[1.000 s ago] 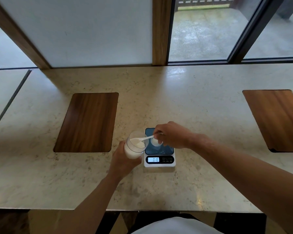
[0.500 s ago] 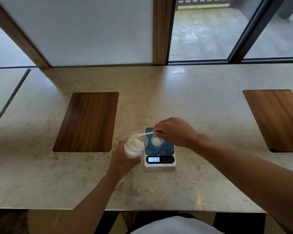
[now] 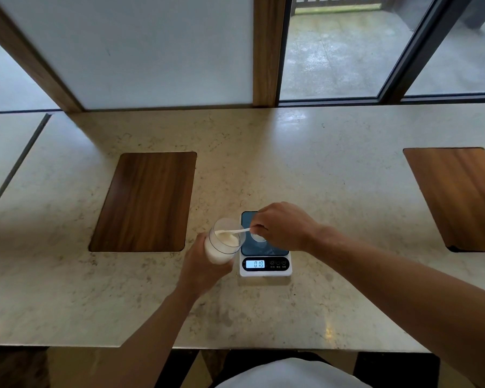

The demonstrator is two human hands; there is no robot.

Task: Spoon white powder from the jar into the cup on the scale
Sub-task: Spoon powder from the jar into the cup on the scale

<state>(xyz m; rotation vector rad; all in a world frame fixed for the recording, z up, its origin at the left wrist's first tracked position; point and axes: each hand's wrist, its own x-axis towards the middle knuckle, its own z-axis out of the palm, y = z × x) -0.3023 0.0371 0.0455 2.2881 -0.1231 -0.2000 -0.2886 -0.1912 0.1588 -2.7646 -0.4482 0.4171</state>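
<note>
My left hand [image 3: 199, 266] grips a clear jar [image 3: 221, 246] of white powder, tilted toward the scale, just left of it. My right hand [image 3: 283, 225] pinches the handle of a white spoon [image 3: 235, 232]; its bowl lies inside the jar's mouth on the powder. A small white cup [image 3: 258, 238] stands on the dark platform of the white scale [image 3: 265, 261], partly hidden under my right hand. The display reads 018.
Two dark wooden inlays sit in the marble counter, one at the left [image 3: 144, 201] and one at the far right [image 3: 462, 197]. Windows and a wooden post [image 3: 266, 51] back the counter. The counter's front edge [image 3: 235, 347] runs just before my body.
My right hand rose slightly and shifted right, and the spoon's bowl slid deeper into the jar. The jar stays tilted in my left hand. The scale reading is unchanged.
</note>
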